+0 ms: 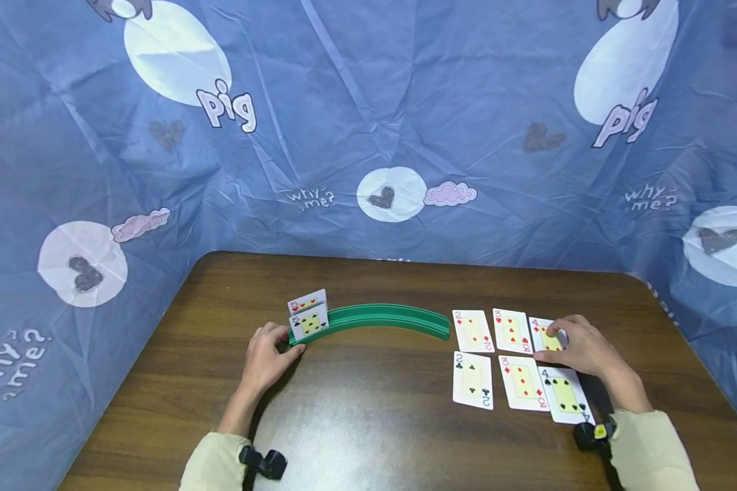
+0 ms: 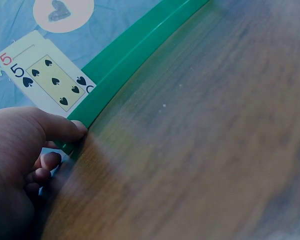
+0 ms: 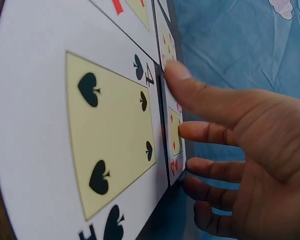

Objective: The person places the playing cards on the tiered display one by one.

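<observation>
My left hand (image 1: 265,360) grips the left end of a curved green card holder (image 1: 387,315), its thumb in front. A five of spades (image 2: 55,80) stands in the holder beside that thumb, with a red five (image 1: 306,300) behind it, mostly covered. Over on the right, my right hand (image 1: 580,346) is at a four of diamonds (image 1: 538,334) lying face up. Its thumb and spread fingers reach the card's edges and face, partly hiding it. Just nearer than that hand lies a four of spades (image 3: 115,135).
Left of the fours, more cards lie face up in two rows: a two of diamonds (image 1: 473,331) and a red three (image 1: 512,332) behind, a two of clubs (image 1: 473,380) and a three of diamonds (image 1: 522,383) in front. A blue printed cloth (image 1: 319,150) hangs behind the wooden table (image 1: 368,416).
</observation>
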{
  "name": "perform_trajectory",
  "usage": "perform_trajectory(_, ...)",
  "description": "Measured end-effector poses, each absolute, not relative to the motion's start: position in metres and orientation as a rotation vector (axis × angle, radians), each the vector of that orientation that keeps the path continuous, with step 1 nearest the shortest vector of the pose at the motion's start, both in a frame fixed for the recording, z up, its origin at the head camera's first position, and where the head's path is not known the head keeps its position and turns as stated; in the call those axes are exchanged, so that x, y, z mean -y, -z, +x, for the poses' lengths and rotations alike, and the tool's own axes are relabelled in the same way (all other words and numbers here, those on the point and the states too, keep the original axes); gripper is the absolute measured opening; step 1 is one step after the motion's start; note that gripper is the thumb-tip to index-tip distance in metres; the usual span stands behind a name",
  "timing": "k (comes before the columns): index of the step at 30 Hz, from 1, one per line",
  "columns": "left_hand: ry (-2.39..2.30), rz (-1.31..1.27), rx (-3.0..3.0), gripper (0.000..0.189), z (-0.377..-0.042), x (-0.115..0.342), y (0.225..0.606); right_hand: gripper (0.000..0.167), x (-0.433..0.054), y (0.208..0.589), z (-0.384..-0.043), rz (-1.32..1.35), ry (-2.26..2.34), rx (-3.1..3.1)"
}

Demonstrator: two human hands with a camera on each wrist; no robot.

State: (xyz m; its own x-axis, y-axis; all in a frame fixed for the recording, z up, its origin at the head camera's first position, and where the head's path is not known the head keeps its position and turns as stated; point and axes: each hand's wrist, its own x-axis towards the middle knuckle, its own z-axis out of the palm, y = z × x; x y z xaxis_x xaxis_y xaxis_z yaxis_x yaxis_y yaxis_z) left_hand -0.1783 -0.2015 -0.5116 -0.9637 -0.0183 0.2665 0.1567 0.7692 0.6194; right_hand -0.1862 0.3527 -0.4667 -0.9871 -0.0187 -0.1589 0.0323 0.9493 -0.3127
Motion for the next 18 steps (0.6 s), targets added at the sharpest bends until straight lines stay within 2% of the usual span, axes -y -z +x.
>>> perform_trajectory(18, 0.984, -0.117, 2.697, 0.025, -0.1790, 0.2017, 0.5129, 0.061, -0.3560, 0.4665, -0.1952, -0.008, 0.471, -2.934)
